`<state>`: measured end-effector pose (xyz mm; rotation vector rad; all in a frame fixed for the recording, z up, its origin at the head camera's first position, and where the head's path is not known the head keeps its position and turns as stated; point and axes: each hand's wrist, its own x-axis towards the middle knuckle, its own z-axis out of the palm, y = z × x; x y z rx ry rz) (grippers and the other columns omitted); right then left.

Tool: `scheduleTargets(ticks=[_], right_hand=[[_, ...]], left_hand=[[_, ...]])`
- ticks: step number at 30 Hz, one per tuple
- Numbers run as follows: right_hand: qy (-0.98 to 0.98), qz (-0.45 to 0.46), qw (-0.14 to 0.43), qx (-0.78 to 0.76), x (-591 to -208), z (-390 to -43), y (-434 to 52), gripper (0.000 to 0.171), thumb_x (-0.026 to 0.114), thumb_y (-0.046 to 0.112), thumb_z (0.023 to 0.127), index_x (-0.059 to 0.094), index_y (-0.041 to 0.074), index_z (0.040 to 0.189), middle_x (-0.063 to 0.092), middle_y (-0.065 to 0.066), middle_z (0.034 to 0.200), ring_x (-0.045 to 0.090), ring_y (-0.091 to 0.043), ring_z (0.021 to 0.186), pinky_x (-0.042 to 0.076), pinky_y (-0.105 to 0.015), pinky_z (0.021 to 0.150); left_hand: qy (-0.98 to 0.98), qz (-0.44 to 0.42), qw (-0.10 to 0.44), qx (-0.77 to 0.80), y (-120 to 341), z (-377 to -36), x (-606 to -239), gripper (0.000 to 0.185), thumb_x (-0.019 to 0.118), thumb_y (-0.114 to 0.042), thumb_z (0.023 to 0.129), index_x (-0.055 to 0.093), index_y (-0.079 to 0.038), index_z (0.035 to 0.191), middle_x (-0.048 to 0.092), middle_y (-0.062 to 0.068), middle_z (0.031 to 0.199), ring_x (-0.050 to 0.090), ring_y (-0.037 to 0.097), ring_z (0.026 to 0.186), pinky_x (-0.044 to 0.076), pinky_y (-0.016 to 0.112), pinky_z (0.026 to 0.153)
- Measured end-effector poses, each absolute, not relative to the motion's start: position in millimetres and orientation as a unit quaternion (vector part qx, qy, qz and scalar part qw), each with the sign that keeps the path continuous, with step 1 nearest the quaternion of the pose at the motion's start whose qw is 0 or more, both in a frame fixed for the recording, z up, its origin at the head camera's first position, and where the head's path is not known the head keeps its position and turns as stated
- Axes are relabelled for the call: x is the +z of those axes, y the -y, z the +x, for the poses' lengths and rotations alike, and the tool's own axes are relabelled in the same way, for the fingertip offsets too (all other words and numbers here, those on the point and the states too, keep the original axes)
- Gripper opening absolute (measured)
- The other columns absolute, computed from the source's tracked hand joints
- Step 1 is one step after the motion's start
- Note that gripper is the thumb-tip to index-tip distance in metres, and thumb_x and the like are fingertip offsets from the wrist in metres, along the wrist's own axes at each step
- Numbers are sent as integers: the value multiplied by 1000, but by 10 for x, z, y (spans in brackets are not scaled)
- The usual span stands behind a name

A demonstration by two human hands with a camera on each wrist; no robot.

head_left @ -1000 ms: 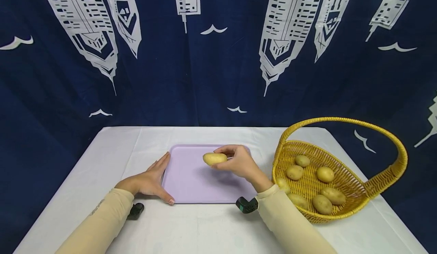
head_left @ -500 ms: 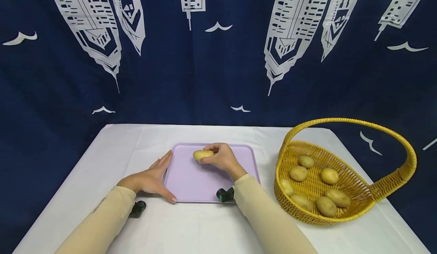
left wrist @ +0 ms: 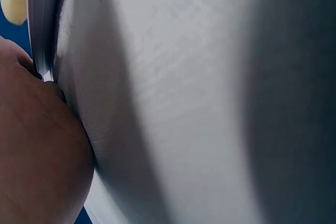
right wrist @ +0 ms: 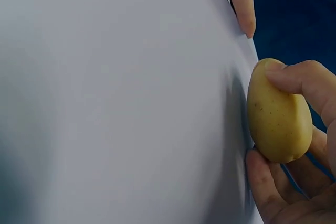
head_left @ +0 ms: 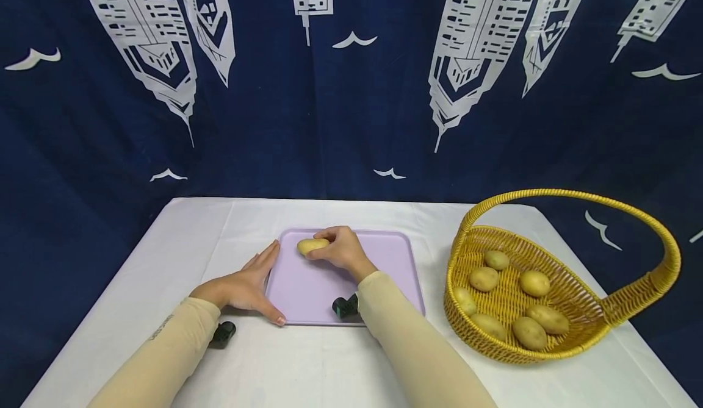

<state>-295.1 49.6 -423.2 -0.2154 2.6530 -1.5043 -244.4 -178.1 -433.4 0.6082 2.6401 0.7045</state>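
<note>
A smooth, oval potato (head_left: 312, 245), pale yellow with fine brown specks on its thin skin, is held by the right hand (head_left: 342, 252); the fingers (right wrist: 294, 80) and thumb are curled round it, as is seen closely in the right wrist view. The potato is kept at the far left part of a flat, rounded-corner tray (head_left: 384, 268) of matte lilac plastic with a low raised rim; whether the potato touches the tray's surface cannot be told. The left hand (head_left: 244, 286) is laid flat on the worktop (head_left: 307, 365) against the tray's left edge, its fingers straight and close together, the thumb set along the near corner. The worktop is covered by a white cloth with faint creases. Well to the right, an oval basket (head_left: 631, 301) of woven yellow wicker with a high arched handle is stood, and six similar potatoes (head_left: 483, 279) are held within it. Cream sleeves are worn on both forearms.
</note>
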Motion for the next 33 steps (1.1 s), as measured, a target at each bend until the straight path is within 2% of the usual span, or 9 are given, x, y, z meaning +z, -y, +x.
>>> scheduleTargets(ticks=[4,14,18,22,27,33], right_hand=[[-875,-79,45,-476,-4209,-2987,-404,46,87,19,63,72,6,104,72,-6,102,62,-14,88,53,-28,84],[-897,-99,57,-427,-4197,-3009,-263,43,86,21,65,72,8,104,72,-2,101,60,-10,85,52,-21,77],[-898,-107,57,-423,-4212,-3009,-231,44,86,22,66,71,8,105,71,-1,101,60,-9,85,52,-21,79],[-902,-117,58,-411,-4203,-2988,-219,49,85,22,67,68,8,111,69,-2,108,61,-11,92,52,-23,85],[-905,-120,57,-405,-4153,-2959,-252,64,86,24,66,61,10,122,65,-6,121,61,-17,105,52,-27,91],[-890,-126,22,-438,-4099,-2912,-347,79,88,30,61,55,10,130,58,-7,131,56,-26,119,50,-34,96]], left_hand=[[-929,213,172,247,1780,-2445,-4340,155,83,-68,42,-9,-8,152,-14,7,160,-5,39,146,8,61,117],[-928,221,165,250,1765,-2454,-4353,155,83,-68,43,-9,-9,152,-12,7,161,-5,36,147,7,58,118],[-930,211,170,251,1795,-2450,-4343,155,83,-68,42,-10,-10,152,-13,5,161,-6,37,147,6,60,117],[-927,209,176,258,1802,-2446,-4342,155,84,-66,43,-10,-9,152,-15,6,160,-8,39,146,4,63,116],[-927,214,171,258,1794,-2441,-4340,154,84,-65,44,-9,-8,152,-14,8,160,-7,41,146,5,63,115],[-927,216,169,256,1788,-2430,-4342,154,84,-66,43,-9,-8,152,-13,8,160,-5,43,145,6,65,115]])
